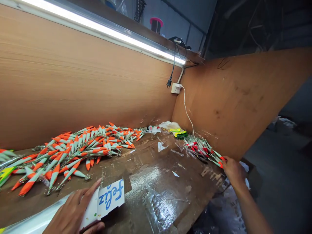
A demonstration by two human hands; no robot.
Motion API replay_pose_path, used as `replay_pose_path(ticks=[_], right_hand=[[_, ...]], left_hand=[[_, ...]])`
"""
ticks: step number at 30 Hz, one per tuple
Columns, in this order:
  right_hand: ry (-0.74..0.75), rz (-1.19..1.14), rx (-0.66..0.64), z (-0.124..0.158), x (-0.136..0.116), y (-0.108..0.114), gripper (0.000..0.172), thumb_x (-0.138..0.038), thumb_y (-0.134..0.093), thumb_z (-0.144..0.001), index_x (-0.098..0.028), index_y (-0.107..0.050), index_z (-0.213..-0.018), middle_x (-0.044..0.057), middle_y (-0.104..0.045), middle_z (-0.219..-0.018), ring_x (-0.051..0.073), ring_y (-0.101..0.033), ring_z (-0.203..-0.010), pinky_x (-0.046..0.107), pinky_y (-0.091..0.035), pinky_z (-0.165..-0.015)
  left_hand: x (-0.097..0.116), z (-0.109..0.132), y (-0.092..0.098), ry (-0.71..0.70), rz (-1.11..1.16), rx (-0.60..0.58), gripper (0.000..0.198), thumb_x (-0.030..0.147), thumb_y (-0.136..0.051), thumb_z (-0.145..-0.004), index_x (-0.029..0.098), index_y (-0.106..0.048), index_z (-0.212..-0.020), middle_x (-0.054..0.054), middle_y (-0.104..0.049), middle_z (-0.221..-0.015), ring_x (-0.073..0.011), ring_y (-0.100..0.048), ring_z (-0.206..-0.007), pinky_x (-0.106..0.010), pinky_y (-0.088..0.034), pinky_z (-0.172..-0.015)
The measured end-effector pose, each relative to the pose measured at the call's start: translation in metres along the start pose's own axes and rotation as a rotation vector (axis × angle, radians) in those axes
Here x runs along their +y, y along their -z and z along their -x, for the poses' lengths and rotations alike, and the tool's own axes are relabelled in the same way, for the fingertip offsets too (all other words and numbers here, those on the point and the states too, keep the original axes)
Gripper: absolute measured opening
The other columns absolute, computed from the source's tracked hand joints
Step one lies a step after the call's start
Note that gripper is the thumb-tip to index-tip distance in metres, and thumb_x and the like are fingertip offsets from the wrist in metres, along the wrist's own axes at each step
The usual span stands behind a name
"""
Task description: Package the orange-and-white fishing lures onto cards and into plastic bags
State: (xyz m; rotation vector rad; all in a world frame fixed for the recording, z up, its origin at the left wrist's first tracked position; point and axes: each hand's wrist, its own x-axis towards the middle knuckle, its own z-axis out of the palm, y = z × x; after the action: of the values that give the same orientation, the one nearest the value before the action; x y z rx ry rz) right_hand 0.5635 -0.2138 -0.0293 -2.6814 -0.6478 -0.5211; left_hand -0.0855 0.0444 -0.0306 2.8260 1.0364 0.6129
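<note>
Black plug (169, 82) beside white outlet (175, 88)

Operator's hands, bare; head view.
Left hand (70, 208): slender, tapering fingers, creased knuckles, broad back; wrist cut off by lower frame edge. Right hand (234, 172): smaller in view, nails too small to resolve; narrow wrist, slim forearm (252, 208) widening gradually, uncovered as far as the frame edge.

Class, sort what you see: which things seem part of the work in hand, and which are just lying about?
Seemingly in the work:
card, in the left hand
right pile of lures, at the right hand
left pile of lures

Probably just about:
plug, dangling
spool
paper scrap
</note>
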Motion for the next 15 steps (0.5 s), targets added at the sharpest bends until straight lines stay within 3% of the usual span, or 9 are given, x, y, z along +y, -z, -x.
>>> replay_pose_path(ticks=[4,8,11,15], right_hand=[[-0.05,0.022,0.061,-0.005,-0.01,0.0,0.036,-0.036,-0.05,-0.089,-0.025,-0.075,-0.112,0.016,-0.075,-0.087,0.027,-0.067,-0.066,0.033,-0.036,-0.054],[0.051,-0.033,0.141,0.003,-0.012,0.001,0.038,-0.029,-0.046,-0.088,-0.02,-0.074,-0.112,0.015,-0.072,-0.106,0.026,-0.068,-0.085,0.032,-0.043,-0.065],[0.135,-0.077,0.17,0.009,-0.009,-0.003,0.037,-0.028,-0.046,-0.086,-0.016,-0.075,-0.106,0.015,-0.071,-0.101,0.027,-0.066,-0.089,0.033,-0.044,-0.072],[0.136,-0.109,0.19,0.01,-0.008,-0.007,0.034,-0.028,-0.049,-0.084,-0.016,-0.076,-0.101,0.013,-0.072,-0.095,0.026,-0.066,-0.084,0.033,-0.045,-0.072]], left_hand=[[0.005,0.003,0.004,0.014,-0.01,-0.016,0.089,0.055,-0.06,-0.088,0.035,-0.008,-0.157,-0.01,-0.052,-0.142,-0.0339,-0.055,-0.124,-0.047,-0.044,-0.103],[0.003,0.006,0.004,0.015,-0.019,-0.043,0.087,0.054,-0.059,-0.089,0.035,-0.008,-0.157,-0.009,-0.051,-0.143,-0.0341,-0.053,-0.127,-0.049,-0.043,-0.105],[-0.002,0.007,0.001,-0.01,-0.019,-0.052,0.089,0.054,-0.061,-0.088,0.035,-0.01,-0.157,-0.009,-0.052,-0.143,-0.0333,-0.054,-0.125,-0.048,-0.045,-0.104],[-0.006,0.008,-0.003,-0.031,-0.022,-0.039,0.087,0.054,-0.062,-0.088,0.036,-0.013,-0.156,-0.008,-0.051,-0.144,-0.0327,-0.055,-0.125,-0.049,-0.045,-0.104]])
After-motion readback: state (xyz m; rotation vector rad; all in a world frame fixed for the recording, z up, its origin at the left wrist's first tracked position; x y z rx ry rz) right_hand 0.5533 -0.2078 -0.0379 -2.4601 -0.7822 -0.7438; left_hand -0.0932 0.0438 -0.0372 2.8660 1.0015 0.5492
